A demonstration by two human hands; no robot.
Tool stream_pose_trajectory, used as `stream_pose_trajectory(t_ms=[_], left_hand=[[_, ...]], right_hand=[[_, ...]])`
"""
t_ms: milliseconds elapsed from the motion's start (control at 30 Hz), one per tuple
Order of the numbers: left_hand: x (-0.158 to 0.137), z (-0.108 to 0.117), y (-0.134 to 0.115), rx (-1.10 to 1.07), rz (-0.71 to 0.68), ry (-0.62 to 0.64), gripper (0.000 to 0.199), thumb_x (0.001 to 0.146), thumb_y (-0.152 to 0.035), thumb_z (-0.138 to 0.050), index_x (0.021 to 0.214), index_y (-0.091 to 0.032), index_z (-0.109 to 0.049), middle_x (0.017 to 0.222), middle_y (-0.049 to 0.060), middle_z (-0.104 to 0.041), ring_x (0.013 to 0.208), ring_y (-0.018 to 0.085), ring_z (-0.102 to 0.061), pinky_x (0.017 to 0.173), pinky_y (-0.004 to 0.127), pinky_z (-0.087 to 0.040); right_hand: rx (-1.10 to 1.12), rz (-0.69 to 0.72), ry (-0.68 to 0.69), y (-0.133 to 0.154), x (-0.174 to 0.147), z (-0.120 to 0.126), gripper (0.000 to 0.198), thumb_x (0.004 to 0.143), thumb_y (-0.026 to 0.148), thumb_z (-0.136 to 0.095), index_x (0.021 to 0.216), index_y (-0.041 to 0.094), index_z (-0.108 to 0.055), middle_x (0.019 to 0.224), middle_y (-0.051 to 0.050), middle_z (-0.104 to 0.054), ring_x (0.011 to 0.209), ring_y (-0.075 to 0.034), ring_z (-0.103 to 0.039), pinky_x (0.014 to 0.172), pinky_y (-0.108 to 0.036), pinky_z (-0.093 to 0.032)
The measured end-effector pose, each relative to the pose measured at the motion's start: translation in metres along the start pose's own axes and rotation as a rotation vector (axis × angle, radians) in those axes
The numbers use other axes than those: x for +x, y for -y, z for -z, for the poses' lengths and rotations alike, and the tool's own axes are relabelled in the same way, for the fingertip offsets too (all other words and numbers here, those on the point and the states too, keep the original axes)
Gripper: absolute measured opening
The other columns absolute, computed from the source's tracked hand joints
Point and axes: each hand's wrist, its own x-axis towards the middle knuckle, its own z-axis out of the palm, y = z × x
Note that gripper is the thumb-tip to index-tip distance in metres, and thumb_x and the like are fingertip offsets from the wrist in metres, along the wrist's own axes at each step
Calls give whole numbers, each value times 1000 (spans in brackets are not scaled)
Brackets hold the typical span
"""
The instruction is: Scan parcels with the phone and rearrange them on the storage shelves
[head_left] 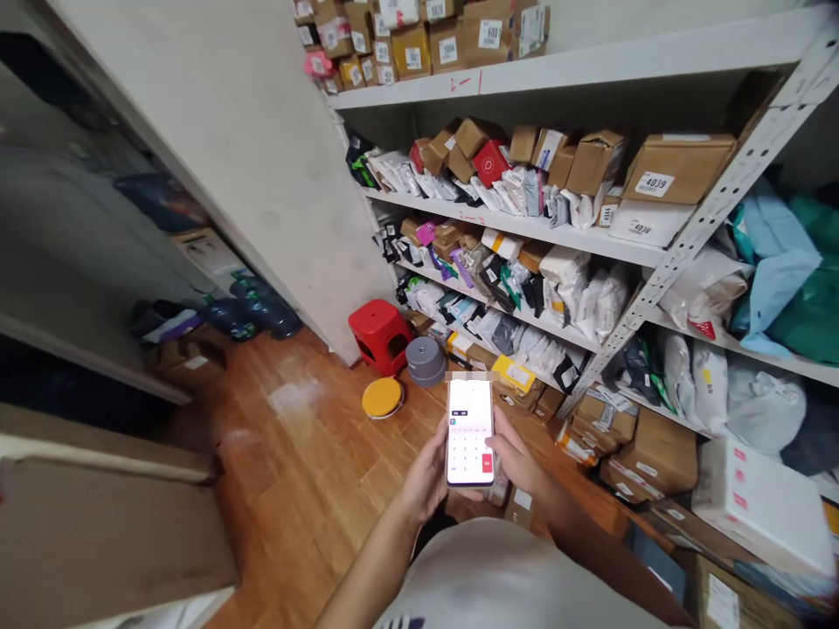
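A smartphone (469, 437) is held upright in front of my body, its lit screen showing a number keypad with a red key at the lower right. My left hand (426, 476) is wrapped around the phone's left side. On the other side, my right hand (515, 454) grips the right edge, its thumb over the screen near the keypad's right column. Both hands' fingers are partly hidden behind the phone. Below and behind it, a small cardboard box with a white label (523, 500) is partly visible.
White shelves (590, 227) full of labelled parcels rise ahead and to the right. A red stool (380, 335), a grey stool (426, 360) and a yellow round lid-like object (383, 397) are on the wooden floor. More boxes (655, 454) line the right; water bottles (262, 306) stand at left.
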Motion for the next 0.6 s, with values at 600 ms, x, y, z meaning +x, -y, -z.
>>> stream_pose_trajectory(t_ms=[600], left_hand=[[81, 112, -157, 56, 122, 168, 80, 79, -33, -70, 153, -28, -39, 134, 8, -66, 124, 34, -60, 101, 45, -52]], right_hand=[[-23, 137, -358, -29, 157, -118, 54, 76, 25, -73, 128, 27, -60, 124, -5, -70, 113, -29, -64, 100, -44, -49]])
